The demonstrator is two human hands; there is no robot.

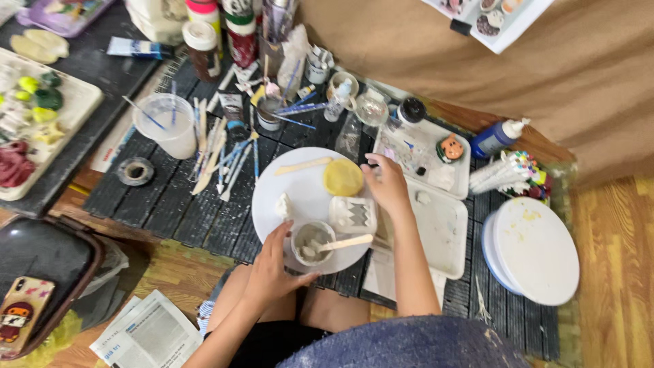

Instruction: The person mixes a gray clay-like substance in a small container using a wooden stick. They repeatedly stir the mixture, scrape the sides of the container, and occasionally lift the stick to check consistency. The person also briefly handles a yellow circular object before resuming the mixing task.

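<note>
- You sat on a wooden floor [613,272] beside a low dark slatted table [177,204], with tan cloth [477,54] draped behind it and craft clutter along its far edge.
- Near the table's front edge lay a round white plate [306,174], smooth and probably slick, so anything wet on it could slide.
- Your left hand [272,269] curled around the near side of a small grey cup [312,242] at the plate's front rim, fingers loosely cupped on its wall, not clamped shut.
- That cup looked light and rigid, holding pale paste; a flat wooden stick [344,242] leaned out over its right lip. Taking hold low on the wall seemed safest, since the stick could tip it.
- Your right hand [387,185] rested at the plate's right edge, fingers bent down beside a yellow disc [343,177]; whether they pinched anything, you could not tell from this view.
- The disc looked soft and matte, like dough or clay, likely to dent if squeezed.
- Between cup and disc sat a white moulded piece [353,215] with zigzag cut-outs, seemingly brittle; lifting it by the outer edges looked wisest.
- A second wooden stick [303,165] lay at the plate's far edge.
- White plastic trays [443,232] touched the plate's right side.
</note>
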